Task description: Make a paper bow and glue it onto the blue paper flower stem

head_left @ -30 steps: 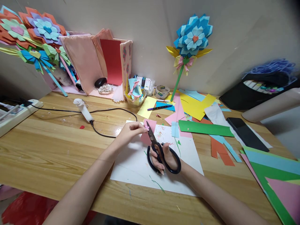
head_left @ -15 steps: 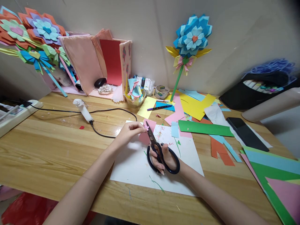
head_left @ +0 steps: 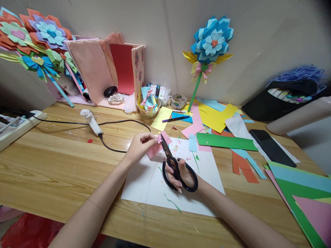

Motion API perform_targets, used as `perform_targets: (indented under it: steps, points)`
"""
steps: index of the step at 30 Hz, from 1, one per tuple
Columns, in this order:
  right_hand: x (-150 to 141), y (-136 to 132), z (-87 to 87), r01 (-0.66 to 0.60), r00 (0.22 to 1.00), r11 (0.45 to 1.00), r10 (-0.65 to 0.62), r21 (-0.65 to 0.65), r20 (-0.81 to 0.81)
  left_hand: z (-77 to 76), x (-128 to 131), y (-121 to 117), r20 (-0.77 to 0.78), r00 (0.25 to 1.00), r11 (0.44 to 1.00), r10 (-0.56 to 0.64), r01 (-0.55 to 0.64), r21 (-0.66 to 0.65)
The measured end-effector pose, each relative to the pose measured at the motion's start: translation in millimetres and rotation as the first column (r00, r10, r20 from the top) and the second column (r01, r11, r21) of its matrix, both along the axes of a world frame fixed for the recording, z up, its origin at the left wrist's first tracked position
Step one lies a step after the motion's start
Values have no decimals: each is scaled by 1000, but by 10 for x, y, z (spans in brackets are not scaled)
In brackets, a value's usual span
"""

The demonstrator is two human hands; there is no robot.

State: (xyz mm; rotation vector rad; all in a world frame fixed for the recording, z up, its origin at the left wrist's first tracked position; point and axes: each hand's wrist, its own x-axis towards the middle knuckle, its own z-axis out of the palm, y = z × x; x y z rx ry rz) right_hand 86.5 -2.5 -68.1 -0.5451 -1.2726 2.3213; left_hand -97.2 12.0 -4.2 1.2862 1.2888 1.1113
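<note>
Between the thumb and fingertips of my left hand [head_left: 141,144] is a small pink paper flower [head_left: 159,139]. My right hand [head_left: 178,175] is closed around black-handled scissors [head_left: 169,156], their blades pointing up and away from me. The blade tips touch or nearly touch the flower's right side; which of the two I cannot tell. Behind and below the flower lies a piece of pink paper [head_left: 155,150], partly hidden by my left hand. Both hands are over a white sheet of paper [head_left: 144,186] strewn with tiny coloured scraps and thin green strips.
A white glue gun [head_left: 91,122] with a black cord lies at the left. Behind stand a bowl of paper scraps [head_left: 149,108], a tape roll [head_left: 178,101] and a blue paper flower [head_left: 212,39]. Coloured paper strips, a green strip [head_left: 227,141] and a phone [head_left: 272,147] lie to the right.
My left hand has shifted slightly left with the small flower, turning it a little. The scissor tips have moved slightly left with it; my right hand is almost unmoved.
</note>
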Motion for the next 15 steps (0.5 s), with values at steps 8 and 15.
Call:
perform_targets:
  steps: [8, 15]
  points:
    - [11, 6, 20, -27, 999, 1000, 27, -6, 35, 17, -10, -6, -73, 996, 998, 42, -38, 56]
    - [23, 12, -13, -38, 999, 999, 38, -5, 33, 1, -11, -1, -110, 994, 997, 4, 5, 74]
